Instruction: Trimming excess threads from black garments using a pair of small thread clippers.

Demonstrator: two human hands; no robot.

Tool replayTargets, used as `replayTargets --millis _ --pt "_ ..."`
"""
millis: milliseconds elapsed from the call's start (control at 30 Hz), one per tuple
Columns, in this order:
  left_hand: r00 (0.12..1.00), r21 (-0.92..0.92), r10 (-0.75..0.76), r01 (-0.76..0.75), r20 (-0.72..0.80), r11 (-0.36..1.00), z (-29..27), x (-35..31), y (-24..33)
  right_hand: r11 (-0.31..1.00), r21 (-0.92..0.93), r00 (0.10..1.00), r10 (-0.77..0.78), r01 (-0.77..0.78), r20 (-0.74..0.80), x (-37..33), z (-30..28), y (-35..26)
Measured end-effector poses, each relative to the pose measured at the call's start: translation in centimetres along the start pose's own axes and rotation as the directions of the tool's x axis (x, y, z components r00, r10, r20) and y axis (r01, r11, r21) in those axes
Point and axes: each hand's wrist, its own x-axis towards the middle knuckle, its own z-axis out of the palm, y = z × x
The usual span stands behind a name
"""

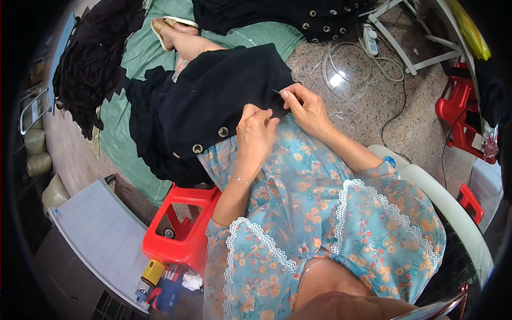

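Note:
Black cloth (224,85) lies across my lap, over a blue floral dress (298,160). Two shiny round buttons (223,132) sit along its near edge. My left hand (255,133) is closed at that edge, fingertips pinched on the cloth. Close by on the right, my right hand (306,109) pinches a thin dark needle-like piece (276,91) between thumb and forefinger, its tip pointing left over the cloth. Whether thread runs from it is too fine to make out.
At left stands a red plastic stool (176,226) near a pale tabletop (101,229). Dark garments (90,58) heap on a green sheet (120,128). More black cloth with round buttons (314,13) lies ahead. A power strip (370,40) and loose cables (333,64) lie on the floor.

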Motion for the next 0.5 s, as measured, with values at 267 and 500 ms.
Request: replayTargets --millis 267,500 --pt "0.999 -0.019 0.006 -0.007 -0.037 1.0 0.6 0.4 -0.8 0.98 -0.159 0.992 -0.124 0.12 -0.017 -0.2 0.1 -0.2" --pt "0.998 -0.015 -0.009 0.008 -0.055 1.0 1.8 1.0 -2.1 0.984 -0.138 0.992 -0.121 0.116 -0.028 -0.3 0.1 0.3"
